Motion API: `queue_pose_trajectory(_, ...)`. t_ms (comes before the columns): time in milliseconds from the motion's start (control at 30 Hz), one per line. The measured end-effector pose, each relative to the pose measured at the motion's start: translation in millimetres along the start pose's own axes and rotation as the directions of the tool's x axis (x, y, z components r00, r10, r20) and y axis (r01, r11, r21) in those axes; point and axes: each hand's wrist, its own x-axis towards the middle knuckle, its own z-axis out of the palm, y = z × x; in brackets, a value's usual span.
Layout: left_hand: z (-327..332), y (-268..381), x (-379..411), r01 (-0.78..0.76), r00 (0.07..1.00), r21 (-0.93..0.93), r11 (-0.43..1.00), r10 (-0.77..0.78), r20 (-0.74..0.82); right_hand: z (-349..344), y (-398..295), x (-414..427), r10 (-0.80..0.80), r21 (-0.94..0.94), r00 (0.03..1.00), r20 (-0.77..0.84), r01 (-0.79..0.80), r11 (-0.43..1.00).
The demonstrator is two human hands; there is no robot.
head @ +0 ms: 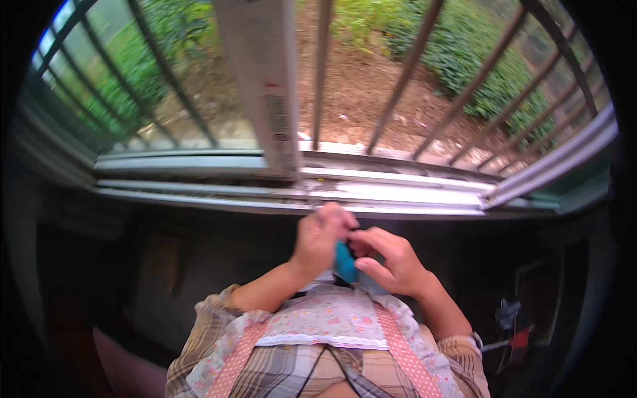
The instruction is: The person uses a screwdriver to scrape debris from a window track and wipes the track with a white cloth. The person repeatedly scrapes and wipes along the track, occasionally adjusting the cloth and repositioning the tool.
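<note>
In front of my floral apron (323, 316), both hands are close together just below the sill of a barred window. My left hand (321, 241) is curled, its fingers partly hidden and blurred, beside a small teal object (345, 262) that looks like cloth. My right hand (390, 258) is bent toward the same teal object from the other side, thumb near its edge. Whether either hand grips it cannot be made out. Some greyish material shows under my right hand.
A sliding window track (388, 190) with dirt in its grooves runs across ahead of my hands. A frame upright (276, 99) bearing writing divides the window. Metal bars (403, 84) stand outside, before soil and green plants. Dark, indistinct things lie below the sill.
</note>
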Motion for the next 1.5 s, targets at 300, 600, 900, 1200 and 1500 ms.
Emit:
queue_pose_trajectory(300,-30,-1,-15,0.034,0.96,-0.002,0.999,-0.033,-0.277,-38,-21,50,-0.475,-0.41,0.82,-0.32,0.331,0.85)
queue_pose_trajectory(600,-30,-29,-11,-0.022,0.956,0.26,0.965,0.096,-0.276,-73,-33,64,-0.715,-0.603,0.66,-0.229,0.48,0.636)
queue_pose_trajectory(900,-67,-118,-3,-0.141,0.902,0.872,0.468,0.425,-0.082,-47,-63,125,-0.923,-0.759,0.383,0.034,0.61,0.225)
queue_pose_trajectory(1200,-23,-16,-9,-0.043,0.94,0.623,0.781,0.244,-0.24,-65,-96,172,-0.704,-0.851,0.587,0.4,0.523,-0.048)
queue_pose_trajectory(1500,-43,-20,-4,-0.065,0.958,0.563,0.824,0.21,-0.196,-32,-135,224,-0.724,-0.812,0.49,0.484,0.56,-0.164)
